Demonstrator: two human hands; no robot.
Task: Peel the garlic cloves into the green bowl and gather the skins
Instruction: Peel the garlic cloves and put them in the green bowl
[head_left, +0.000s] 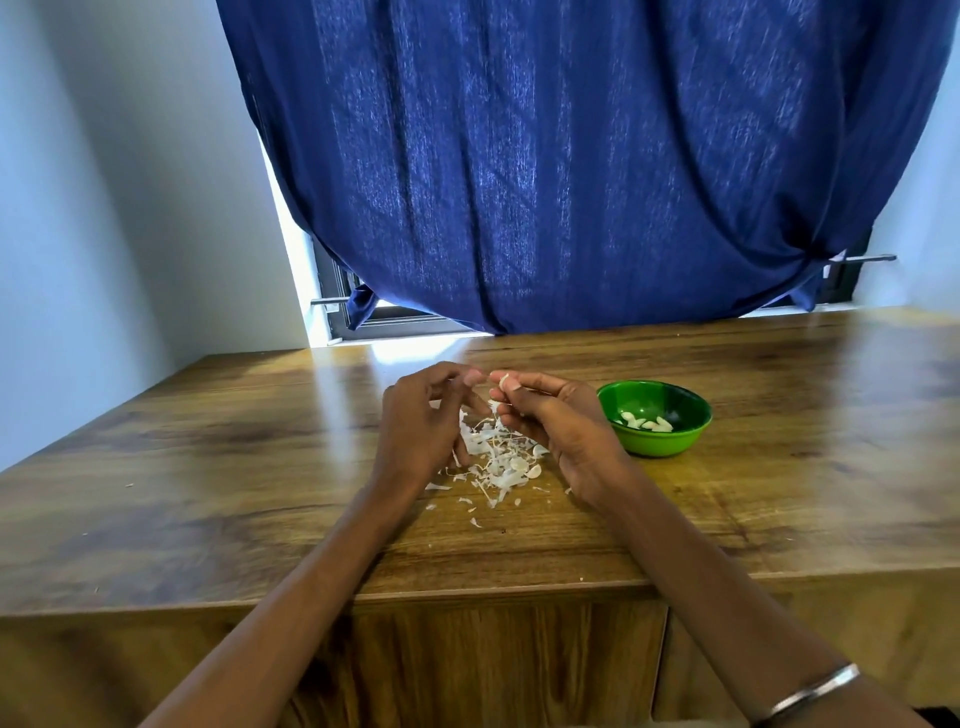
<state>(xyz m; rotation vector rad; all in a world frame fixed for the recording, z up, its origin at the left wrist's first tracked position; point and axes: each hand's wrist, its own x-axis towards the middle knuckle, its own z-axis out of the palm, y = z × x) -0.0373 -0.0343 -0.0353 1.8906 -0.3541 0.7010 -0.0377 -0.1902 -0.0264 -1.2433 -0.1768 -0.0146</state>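
a wooden table carries a green bowl and loose garlic skins.

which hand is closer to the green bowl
The right hand. It holds a garlic clove just left of the green bowl, almost at its rim. The left hand is farther left, beyond the pile of skins.

Daylight glows through the blue curtain, glaring on the wooden table; wide-angle edges bow.
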